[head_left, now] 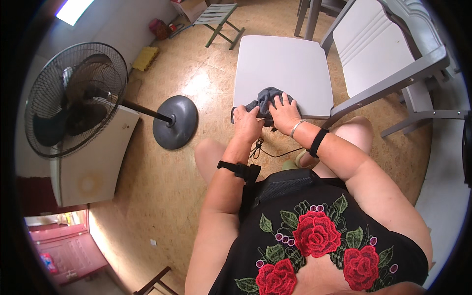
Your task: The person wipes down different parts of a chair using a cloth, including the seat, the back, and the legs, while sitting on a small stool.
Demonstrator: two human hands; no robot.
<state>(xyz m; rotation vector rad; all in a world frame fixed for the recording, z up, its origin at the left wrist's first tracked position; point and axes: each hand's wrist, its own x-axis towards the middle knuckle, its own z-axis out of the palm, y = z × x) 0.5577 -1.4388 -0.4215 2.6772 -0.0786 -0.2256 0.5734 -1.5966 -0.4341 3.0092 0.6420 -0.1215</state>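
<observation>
- Closest to my camera is the black top with red roses (317, 233), with both forearms reaching past it.
- Left hand (247, 122): fingers bent down onto the crumpled dark grey cloth (268, 98), looks like it's pinching the near-left part, though I can't tell how firmly.
- Right hand (285, 114): fingers spread, pressing on the cloth's right side.
- The cloth itself sits bunched at the near edge of the pale chair seat (285, 66).
- Below the hands I've got a black cord (257, 147) on the floor.
- Off left, a standing fan (76, 105) by a white cabinet (88, 169); its contents are hidden from me.
- Way back, beside a folding stool (216, 14), a cardboard box (191, 9). Can't make out what's inside.
</observation>
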